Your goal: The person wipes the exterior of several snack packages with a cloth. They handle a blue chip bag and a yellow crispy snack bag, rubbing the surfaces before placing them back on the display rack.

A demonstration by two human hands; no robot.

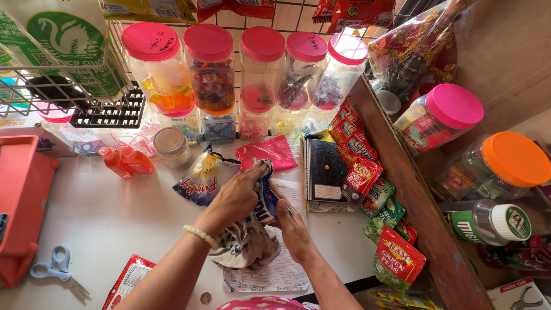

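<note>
Snack packets, a bunched handful of blue-and-white wrappers [265, 198], sit between my two hands near the middle of the white counter [115, 212]. The bunch runs long from the edge nearest me up toward the jars, its upper end pointing away from me and a little to the left, its lower end spreading into a crumpled white and grey plastic bag [244, 247]. My left hand [235, 198], with a pale bead bracelet [201, 235] at the wrist, lies over the top of the bunch, fingers curled and clamped on the upper end. My right hand [293, 227] presses against the bunch from the right, thumb and fingers closed on its side; a ring shows on one finger.

Under the bag lies a sheet of printed paper [275, 275]. Just left of my left hand lies a clear and blue packet with yellow contents [198, 178], and just beyond the bunch a flat pink packet [270, 152]. To the right a black notebook [323, 169] lies flat, and beside it a strip of red and green snack sachets [367, 189] hangs along the wooden partition [413, 195].

Further back stands a row of clear jars with pink lids [258, 69], sweets inside. Two small orange bottles [123, 162] and a small capped jar [171, 146] stand left of them. Blue-handled scissors [54, 265] lie near the left edge beside a red tray [20, 195].
</note>
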